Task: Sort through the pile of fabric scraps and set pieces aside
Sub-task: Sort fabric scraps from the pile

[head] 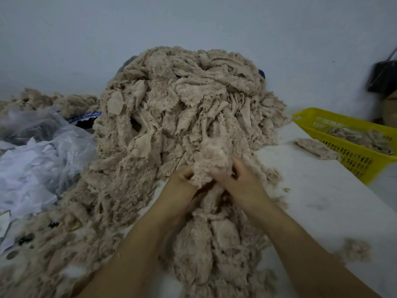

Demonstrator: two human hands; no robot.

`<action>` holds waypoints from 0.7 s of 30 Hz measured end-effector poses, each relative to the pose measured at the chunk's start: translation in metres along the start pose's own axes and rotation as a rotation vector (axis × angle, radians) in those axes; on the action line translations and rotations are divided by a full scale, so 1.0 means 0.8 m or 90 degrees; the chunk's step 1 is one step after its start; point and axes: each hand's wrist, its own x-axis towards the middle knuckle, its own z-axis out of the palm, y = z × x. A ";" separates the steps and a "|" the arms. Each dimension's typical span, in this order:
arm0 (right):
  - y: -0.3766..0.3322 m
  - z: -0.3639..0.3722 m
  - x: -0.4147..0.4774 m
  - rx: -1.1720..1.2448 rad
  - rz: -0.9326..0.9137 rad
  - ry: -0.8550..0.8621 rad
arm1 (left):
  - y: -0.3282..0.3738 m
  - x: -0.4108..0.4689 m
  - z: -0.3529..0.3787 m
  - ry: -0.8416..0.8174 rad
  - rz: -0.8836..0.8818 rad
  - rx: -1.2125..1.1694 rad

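Note:
A big pile of beige fluffy fabric scraps point(182, 108) covers the middle of the white table point(311, 190) and spills toward me. At its front foot, both hands hold one fluffy beige scrap point(211, 160) lifted slightly off the pile. My left hand point(182, 188) grips the scrap's lower left edge with curled fingers. My right hand point(240, 179) grips its right side, fingers blurred. A yellow plastic basket point(352, 155) at the right holds several beige scraps. One loose scrap point(315, 147) lies on the table just left of the basket.
Clear plastic bags with white scraps point(36, 160) lie at the left. More beige scraps point(47, 100) sit behind them. A small tuft point(354, 250) lies on the table at lower right. A dark bag point(382, 76) hangs on the wall at far right.

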 end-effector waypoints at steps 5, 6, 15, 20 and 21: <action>-0.003 -0.013 0.013 0.153 0.037 0.178 | 0.009 -0.001 -0.024 -0.137 -0.015 0.282; -0.006 -0.027 0.016 0.274 0.044 0.223 | 0.012 -0.001 -0.031 -0.196 -0.033 0.342; -0.004 -0.051 0.020 0.524 0.147 0.306 | -0.012 0.018 -0.040 -0.249 -0.003 0.739; 0.004 -0.021 0.011 0.107 0.008 0.101 | -0.009 0.029 -0.054 0.199 0.002 0.382; 0.006 -0.015 0.006 0.014 -0.016 0.047 | -0.007 0.027 -0.054 0.224 -0.007 0.316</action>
